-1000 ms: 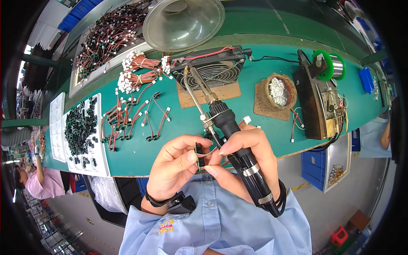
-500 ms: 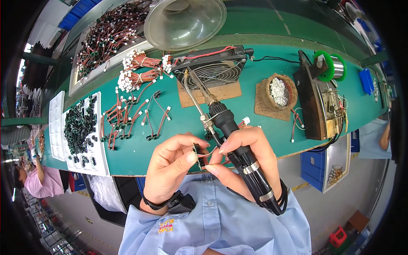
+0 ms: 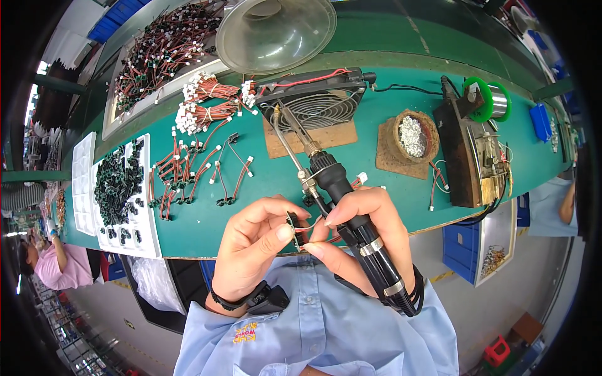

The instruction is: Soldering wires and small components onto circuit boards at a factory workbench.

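Between the thumb and fingers of my left hand (image 3: 251, 244), a small circuit board (image 3: 292, 230) is held on edge. My right hand (image 3: 382, 225) wraps a black soldering iron (image 3: 332, 177), whose metal tip end points up and away toward the fan. A thin metal tube (image 3: 286, 141) runs alongside the iron. The thumb and a finger of that same hand also pinch red and white wires (image 3: 305, 229) at the board. Where the wires meet the board is partly hidden by my fingers.
A fan (image 3: 313, 108) stands ahead under a clear funnel hood (image 3: 276, 37). To the left lie loose wired boards (image 3: 182, 169), bundled cables (image 3: 207, 103) and a white tray (image 3: 147, 241) of small parts. On the right are a round bowl (image 3: 428, 128), a solder spool (image 3: 500, 100) and a dark metal box (image 3: 453, 153).
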### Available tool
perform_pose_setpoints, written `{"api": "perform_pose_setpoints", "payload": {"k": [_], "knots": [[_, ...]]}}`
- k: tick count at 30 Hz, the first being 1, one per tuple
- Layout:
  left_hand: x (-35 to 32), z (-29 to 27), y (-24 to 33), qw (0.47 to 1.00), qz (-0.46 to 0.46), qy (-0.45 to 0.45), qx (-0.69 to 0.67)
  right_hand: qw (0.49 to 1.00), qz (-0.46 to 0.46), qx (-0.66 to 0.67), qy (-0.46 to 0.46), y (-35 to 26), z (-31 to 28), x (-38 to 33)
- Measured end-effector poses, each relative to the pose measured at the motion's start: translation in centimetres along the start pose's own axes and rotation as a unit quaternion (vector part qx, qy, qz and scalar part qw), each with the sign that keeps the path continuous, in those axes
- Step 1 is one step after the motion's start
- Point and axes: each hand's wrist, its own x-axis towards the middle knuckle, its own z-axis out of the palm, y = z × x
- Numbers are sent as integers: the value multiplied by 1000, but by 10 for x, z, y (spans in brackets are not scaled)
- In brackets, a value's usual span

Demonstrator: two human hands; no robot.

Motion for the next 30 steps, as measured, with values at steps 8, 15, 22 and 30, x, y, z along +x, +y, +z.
{"api": "perform_pose_setpoints", "payload": {"k": [8,15,22,30], "knots": [[-2,3,3,1000,-16,4,24,999,33,2,-9,-2,-1,-2],[-3,6,5,1000,-10,8,26,1000,29,2,-1,-3,1,-2],[-4,5,5,1000,-8,-7,16,999,35,39,0,-1,2,-4],[-5,5,4,1000,-2,-12,27,994,44,101,7,-1,5,-4]]}}
